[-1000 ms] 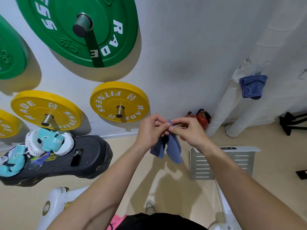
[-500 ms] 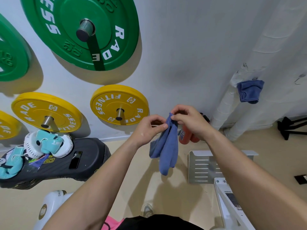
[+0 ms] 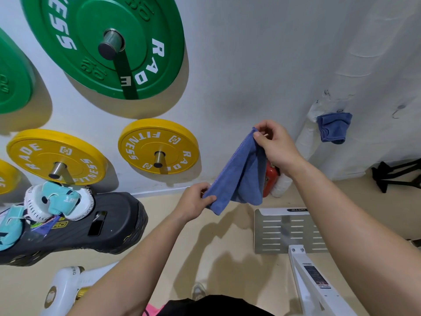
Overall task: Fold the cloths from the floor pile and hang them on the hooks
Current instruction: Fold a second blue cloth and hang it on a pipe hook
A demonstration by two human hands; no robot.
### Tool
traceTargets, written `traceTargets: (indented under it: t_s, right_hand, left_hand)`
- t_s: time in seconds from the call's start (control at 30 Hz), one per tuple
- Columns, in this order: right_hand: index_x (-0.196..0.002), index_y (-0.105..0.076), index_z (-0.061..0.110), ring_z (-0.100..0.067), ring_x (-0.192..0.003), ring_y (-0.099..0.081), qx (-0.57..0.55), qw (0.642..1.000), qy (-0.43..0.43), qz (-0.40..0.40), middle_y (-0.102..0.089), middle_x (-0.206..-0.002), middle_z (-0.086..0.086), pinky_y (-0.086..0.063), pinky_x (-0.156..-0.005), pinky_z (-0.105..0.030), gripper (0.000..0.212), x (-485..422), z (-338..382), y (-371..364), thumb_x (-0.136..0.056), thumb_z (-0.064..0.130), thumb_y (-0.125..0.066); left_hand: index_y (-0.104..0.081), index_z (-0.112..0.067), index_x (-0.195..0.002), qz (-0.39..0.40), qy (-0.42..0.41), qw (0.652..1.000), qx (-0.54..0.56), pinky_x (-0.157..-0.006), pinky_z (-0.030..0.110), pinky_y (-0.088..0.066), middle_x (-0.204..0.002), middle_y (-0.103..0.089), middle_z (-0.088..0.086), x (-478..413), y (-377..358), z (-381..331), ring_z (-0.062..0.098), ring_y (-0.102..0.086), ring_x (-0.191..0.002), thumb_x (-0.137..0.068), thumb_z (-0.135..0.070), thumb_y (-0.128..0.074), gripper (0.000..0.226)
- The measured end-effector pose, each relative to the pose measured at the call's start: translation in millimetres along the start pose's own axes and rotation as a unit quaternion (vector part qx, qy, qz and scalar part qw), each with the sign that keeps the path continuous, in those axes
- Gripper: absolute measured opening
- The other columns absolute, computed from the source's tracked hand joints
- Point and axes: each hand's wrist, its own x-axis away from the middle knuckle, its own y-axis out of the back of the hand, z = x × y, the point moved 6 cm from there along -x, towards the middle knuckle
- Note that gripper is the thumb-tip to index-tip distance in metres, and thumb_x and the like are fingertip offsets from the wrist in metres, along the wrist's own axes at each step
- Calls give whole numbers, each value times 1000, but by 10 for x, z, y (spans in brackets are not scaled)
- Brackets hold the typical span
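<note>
Pinching the blue cloth [image 3: 241, 176] between right hand [image 3: 276, 145] above and left hand [image 3: 196, 202] below, its long edge runs diagonally, empty hook [image 3: 398, 110] beyond my right, which is nearer.

Gym corner: white wall [image 3: 250, 65] w/ green plates [image 3: 107, 42] and yellow plates [image 3: 159, 147] on pegs, casting soft shadows. Beige floor [image 3: 216, 247] below. Black step platform [image 3: 91, 226] at left, white slotted metal footplate [image 3: 273, 231] at right, red extinguisher [image 3: 270, 179] against wall, wrapped white pipes [image 3: 364, 65] in corner.
</note>
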Motion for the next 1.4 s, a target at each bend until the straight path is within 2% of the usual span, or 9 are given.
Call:
traceTargets:
  t_s: [0.23,0.37,0.5,0.77,0.97,1.07,1.13,1.3,1.4]
  right_hand:
    - [-96,-58,18,-6,-66,-47,107,990,-52,-78,-52,-77,5,-36,-59,-6,9,-2,-522,389,-96,10,-54]
    - [-92,-56,15,-18,-71,-48,80,986,-120,-89,-51,-72,4,-40,-69,-30,7,87,-836,431,-96,11,-53]
    - [-78,-52,15,-21,-74,-49,34,979,-192,-64,-53,-70,-2,-39,-70,-34,17,200,-1055,302,-95,13,-51]
    - [-107,-50,13,-9,-74,-50,23,985,-101,-141,-56,-84,3,-38,-65,-24,14,197,-740,321,-103,23,-42]
    - [-93,-62,7,-19,-71,-54,-18,969,-166,-182,-58,-71,0,-43,-62,-29,15,232,-950,229,-95,21,-57]
    - [-85,-64,7,-21,-52,-51,-108,967,-194,-127,-56,-63,-7,-45,-48,-27,9,391,-990,-65,-91,14,-65]
    - [-86,-63,6,-19,-47,-52,-144,966,-201,-73,-58,-65,-9,-44,-43,-25,6,493,-970,-310,-90,10,-67]
    - [-85,-71,14,-31,-70,-69,-120,978,-170,-20,-71,-82,-9,-61,-66,-46,2,644,-907,-730,-85,12,-73]
    - [-85,-73,17,-26,-78,-72,-103,983,-152,-11,-74,-81,-2,-60,-75,-44,3,708,-885,-839,-83,15,-75]
  left_hand:
    - [-69,-21,-82,-71,41,996,-16,-63,23,-47,-75,-69,2,-27,610,167,15,-61,-68,-84,-15,-76,9]
    - [-64,-21,-86,-127,-19,991,-37,-65,25,-45,-84,-67,-2,-74,966,-23,12,-60,-76,-92,-9,-63,13]
    - [-58,-16,-94,-212,-72,974,-29,-67,24,-40,-91,-61,-5,-98,1179,-324,13,-54,-82,-98,-10,-51,10]
    - [-60,-23,-98,-336,-42,941,0,-72,28,-41,-89,-64,-8,-92,1291,-432,15,-57,-83,-95,-25,-62,5]
    - [-66,-19,-82,-283,47,957,37,-69,33,-47,-83,-70,-2,-151,1015,-328,21,-62,-78,-84,-33,-75,16]
    - [-67,-22,-77,-237,68,963,112,-68,49,-59,-76,-70,-1,-133,734,-317,28,-68,-77,-73,-48,-73,27]
    - [-69,-16,-81,-194,86,961,178,-68,49,-62,-76,-71,5,-111,502,-352,30,-70,-77,-78,-37,-77,22]
    - [-69,-7,-92,-125,100,956,245,-72,34,-62,-81,-73,9,-47,95,-471,21,-72,-75,-89,-5,-70,3]
    - [-72,-7,-100,-109,102,955,256,-79,38,-62,-88,-76,11,-19,21,-452,24,-75,-83,-89,-3,-70,12]
